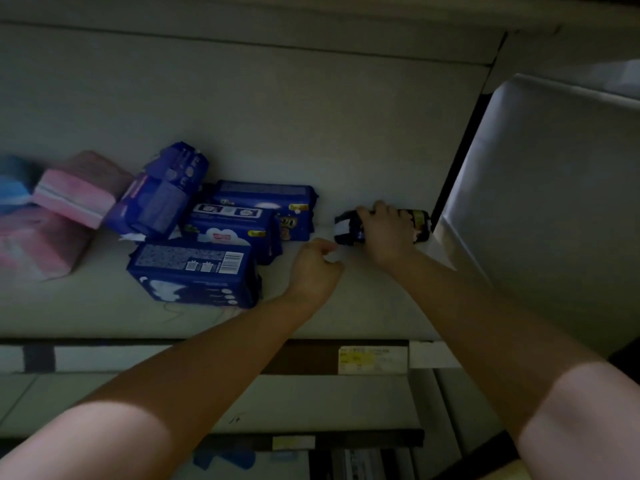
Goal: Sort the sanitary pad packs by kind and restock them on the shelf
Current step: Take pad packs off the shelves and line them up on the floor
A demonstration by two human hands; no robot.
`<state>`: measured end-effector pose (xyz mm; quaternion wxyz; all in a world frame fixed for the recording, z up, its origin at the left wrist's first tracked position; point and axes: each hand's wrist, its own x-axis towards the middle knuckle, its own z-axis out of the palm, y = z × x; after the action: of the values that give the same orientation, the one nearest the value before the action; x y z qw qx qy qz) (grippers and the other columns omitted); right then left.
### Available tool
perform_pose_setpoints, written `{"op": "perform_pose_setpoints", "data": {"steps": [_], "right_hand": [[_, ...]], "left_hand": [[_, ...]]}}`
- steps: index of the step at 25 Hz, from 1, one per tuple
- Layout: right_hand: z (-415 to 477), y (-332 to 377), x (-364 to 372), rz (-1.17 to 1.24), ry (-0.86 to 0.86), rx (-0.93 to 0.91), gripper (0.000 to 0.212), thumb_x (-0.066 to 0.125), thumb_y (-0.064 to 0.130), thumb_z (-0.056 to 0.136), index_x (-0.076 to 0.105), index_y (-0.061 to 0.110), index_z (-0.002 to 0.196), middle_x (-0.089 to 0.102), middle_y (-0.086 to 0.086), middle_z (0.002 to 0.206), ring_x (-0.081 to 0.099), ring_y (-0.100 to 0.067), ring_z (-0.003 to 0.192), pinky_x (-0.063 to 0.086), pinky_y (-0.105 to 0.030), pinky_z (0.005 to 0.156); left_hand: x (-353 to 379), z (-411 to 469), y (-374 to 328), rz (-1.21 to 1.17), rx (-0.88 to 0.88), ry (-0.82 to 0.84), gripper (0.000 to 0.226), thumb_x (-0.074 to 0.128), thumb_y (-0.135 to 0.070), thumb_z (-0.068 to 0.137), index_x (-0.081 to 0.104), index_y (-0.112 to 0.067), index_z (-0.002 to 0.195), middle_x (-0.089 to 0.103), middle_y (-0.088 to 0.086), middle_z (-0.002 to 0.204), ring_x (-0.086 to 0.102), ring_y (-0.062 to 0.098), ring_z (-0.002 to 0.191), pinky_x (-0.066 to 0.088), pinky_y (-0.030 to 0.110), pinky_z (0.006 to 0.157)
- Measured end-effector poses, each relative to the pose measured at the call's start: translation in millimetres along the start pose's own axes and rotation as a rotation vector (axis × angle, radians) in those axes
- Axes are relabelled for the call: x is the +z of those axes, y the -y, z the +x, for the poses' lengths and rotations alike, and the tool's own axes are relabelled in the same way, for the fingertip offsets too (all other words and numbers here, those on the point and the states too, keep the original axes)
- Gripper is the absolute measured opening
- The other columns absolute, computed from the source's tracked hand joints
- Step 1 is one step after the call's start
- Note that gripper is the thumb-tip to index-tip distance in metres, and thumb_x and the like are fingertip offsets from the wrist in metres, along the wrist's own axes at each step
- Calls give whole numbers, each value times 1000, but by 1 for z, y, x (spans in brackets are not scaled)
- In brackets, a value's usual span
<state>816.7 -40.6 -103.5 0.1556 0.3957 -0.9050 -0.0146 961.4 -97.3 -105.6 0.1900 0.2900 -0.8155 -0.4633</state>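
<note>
My left forearm (156,393) and right forearm (519,341) fill the near part of the view, both reaching forward onto the shelf (346,306), which is dimly lit.

My right hand (388,230) lies over a dark pack (348,228) at the far right of the shelf, near the side wall (536,202). My fingers (372,207) are curled over the top of the pack and grip it. A white end shows to the left of my knuckles and a yellow-green end to the right. The pack lies on its side on the shelf board.

My left hand (313,268) is just beside it, to the left and a little nearer me, with its own fingers curled in toward the palm. A small white bit shows at their tips, and I cannot tell whether they pinch anything.

Left of my hands sits a cluster of dark blue packs. The front blue pack (194,271) lies barcode up, nearest the shelf's edge. A second blue pack (232,226) is right behind it, and a third blue pack (266,199) lies further back. A purple-blue pack (162,195) leans tilted at their left.

Further left, a pink pack (79,192) sits tilted above a lower pink pack (38,244), and a light blue pack (14,188) blurs at the edge. On the shelf's front rail is a price label (372,360), its print unreadable.
</note>
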Motion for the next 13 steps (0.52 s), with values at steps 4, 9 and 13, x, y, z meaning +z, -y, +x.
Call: {"op": "perform_pose_setpoints", "data": {"steps": [4,9,13], "right_hand": [[-14,-6,-44,462,-156,127,64,68,45,78,46,17,131,52,-12,123,53,-30,108,42,-38,92],[-75,-8,-127,1420,-123,212,42,77,28,74,61,18,111,67,3,101,64,-8,84,51,-18,70],[-133,-25,-150,1655,-19,317,25,73,33,75,66,17,93,73,2,80,67,-18,76,53,-37,83]], "left_hand": [[0,-10,0,-33,-53,22,54,60,-15,88,37,-8,137,43,11,137,47,23,120,37,21,90],[1,-51,-18,-273,-12,-9,84,75,-23,76,24,-10,143,39,2,135,42,17,121,37,29,102],[-12,-108,-34,-540,49,132,76,76,-23,75,31,-23,136,51,-3,129,54,7,105,42,25,89]]}}
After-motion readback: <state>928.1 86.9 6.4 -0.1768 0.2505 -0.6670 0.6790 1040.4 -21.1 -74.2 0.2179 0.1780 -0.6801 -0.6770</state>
